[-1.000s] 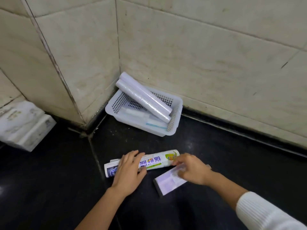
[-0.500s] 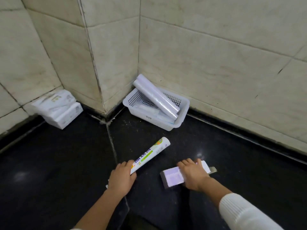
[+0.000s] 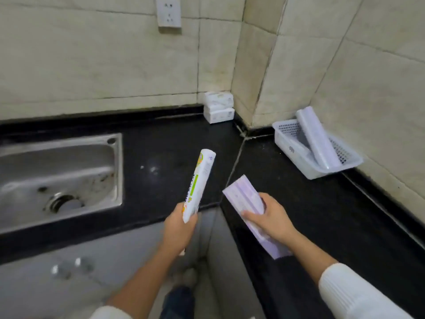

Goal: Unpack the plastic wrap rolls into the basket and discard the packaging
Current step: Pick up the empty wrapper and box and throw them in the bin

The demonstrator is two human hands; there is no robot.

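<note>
My left hand [image 3: 178, 229] grips the lower end of a white printed packaging tube [image 3: 199, 183], held up above the black counter's front edge. In my right hand [image 3: 272, 218] is a flat pale purple box [image 3: 247, 203], lifted off the counter and pointing away from me. A white perforated basket [image 3: 308, 166] stands against the wall at the right. Two unwrapped plastic wrap rolls [image 3: 316, 141] lean in it, their upper ends over its rim, and other pale items lie under them.
A steel sink [image 3: 57, 178] is set into the black counter [image 3: 322, 215] at the left. Two stacked white tissue packs [image 3: 218, 109] sit in the back corner. A wall socket [image 3: 168, 11] is above. The floor and my feet show below the counter corner.
Both hands lifted their items off the counter. The view swung left, so the basket now lies at the right and the sink has come into view.
</note>
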